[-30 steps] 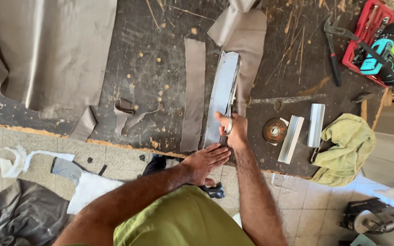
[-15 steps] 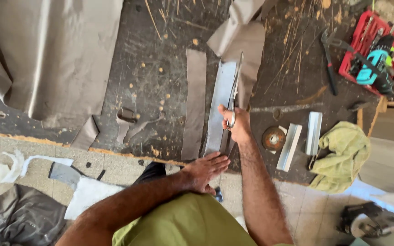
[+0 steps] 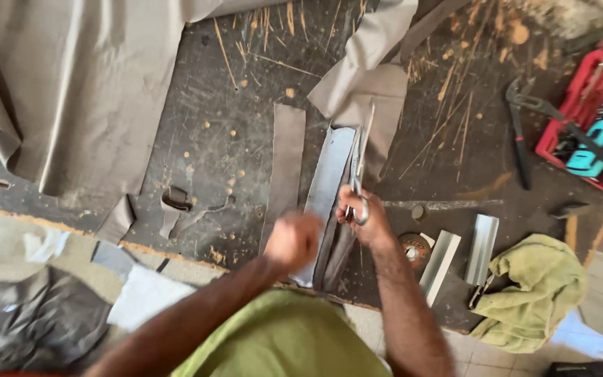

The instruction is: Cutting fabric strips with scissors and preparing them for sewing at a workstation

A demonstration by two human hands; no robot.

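Surroundings: loose grey strip (image 3: 286,171) left of centre, pliers (image 3: 521,132) and red crate (image 3: 581,112) upper right, green rag (image 3: 535,293) lower right. Centre: long grey fabric strip (image 3: 329,188), pale, glossy, flat on scarred dark bench (image 3: 197,126). Right hand (image 3: 363,220) closed around scissors (image 3: 359,167), blades along the strip's right edge. Left hand (image 3: 293,241) blurred, fisted over the strip's lower end; grip unclear.

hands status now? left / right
Left hand: closed, blurred, on the grey strip; grip unclear.
Right hand: closed on scissors.
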